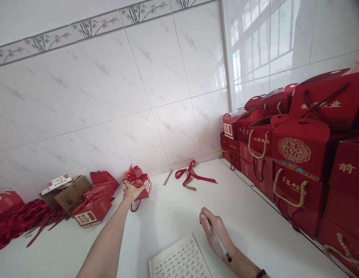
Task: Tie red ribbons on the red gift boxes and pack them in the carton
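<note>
With my left arm stretched forward, my left hand (133, 192) grips a small red gift box (144, 192) by its near side. The box has a red ribbon bow on top, a white label on its right face and a red cord hanging down. A pen (218, 238) with a black end rests in the closed fingers of my right hand (213, 227), above the white tabletop. Left of that hand lies an open notebook (182, 260) covered in handwritten characters, cut off by the bottom edge of the view.
Stacked red gift boxes (301, 150) with cord handles fill the right side. Loose red ribbon (193, 173) and tan strips (168, 178) lie near the tiled wall. At left are more red boxes (94, 208), a brown carton (73, 195) and a heap of red ribbons (19, 220).
</note>
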A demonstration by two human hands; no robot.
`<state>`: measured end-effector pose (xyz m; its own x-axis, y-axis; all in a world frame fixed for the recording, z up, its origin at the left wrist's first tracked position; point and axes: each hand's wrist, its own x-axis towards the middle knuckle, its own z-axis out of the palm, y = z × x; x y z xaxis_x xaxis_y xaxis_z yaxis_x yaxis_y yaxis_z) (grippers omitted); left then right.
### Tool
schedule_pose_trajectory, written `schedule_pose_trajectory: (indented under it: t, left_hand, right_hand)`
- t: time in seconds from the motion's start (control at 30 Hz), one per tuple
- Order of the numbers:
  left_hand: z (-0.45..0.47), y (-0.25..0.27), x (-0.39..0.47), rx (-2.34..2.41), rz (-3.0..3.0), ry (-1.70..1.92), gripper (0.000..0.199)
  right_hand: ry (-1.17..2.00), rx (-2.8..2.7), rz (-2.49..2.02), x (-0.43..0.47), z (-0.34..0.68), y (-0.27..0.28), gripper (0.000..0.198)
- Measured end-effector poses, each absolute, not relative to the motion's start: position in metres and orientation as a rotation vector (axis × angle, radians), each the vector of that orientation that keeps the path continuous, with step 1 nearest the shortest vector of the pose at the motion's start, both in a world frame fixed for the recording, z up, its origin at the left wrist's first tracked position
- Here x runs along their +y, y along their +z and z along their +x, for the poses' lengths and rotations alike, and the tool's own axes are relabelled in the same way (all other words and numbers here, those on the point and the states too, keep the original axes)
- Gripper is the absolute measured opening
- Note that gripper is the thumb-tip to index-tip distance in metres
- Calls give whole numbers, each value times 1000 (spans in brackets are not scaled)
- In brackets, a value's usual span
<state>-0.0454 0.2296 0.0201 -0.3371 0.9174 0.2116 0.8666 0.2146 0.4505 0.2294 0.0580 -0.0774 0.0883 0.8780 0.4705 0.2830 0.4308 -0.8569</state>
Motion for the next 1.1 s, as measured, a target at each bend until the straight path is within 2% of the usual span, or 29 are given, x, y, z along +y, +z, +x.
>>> schedule_pose_trajectory:
  t: [0.13, 0.43, 0.63, 0.8, 0.93, 1.1]
  left_hand:
    - [-39, 15, 216, 2271, 1825, 840, 84]
    - [10, 17, 99, 1575, 2259, 917, 100]
    - [35, 27, -3, 1578, 2062, 902, 103]
    - [29, 32, -64, 1584, 1910, 660, 105]
    - [12, 27, -66, 1531, 1860, 512, 80]
    - [-5, 17, -26, 1678, 1878, 778, 59]
  right_hand:
    - [640, -1487, -1100, 57, 231, -73, 39]
    - [630, -1437, -1155, 50, 226, -50, 30]
    - [667, -1521, -772, 16, 215, -24, 26]
    - [676, -1660, -840, -6, 213, -25, 25]
    - [719, -1727, -941, -7, 211, -30, 31]
    - [693, -1710, -983, -2, 215, -25, 37]
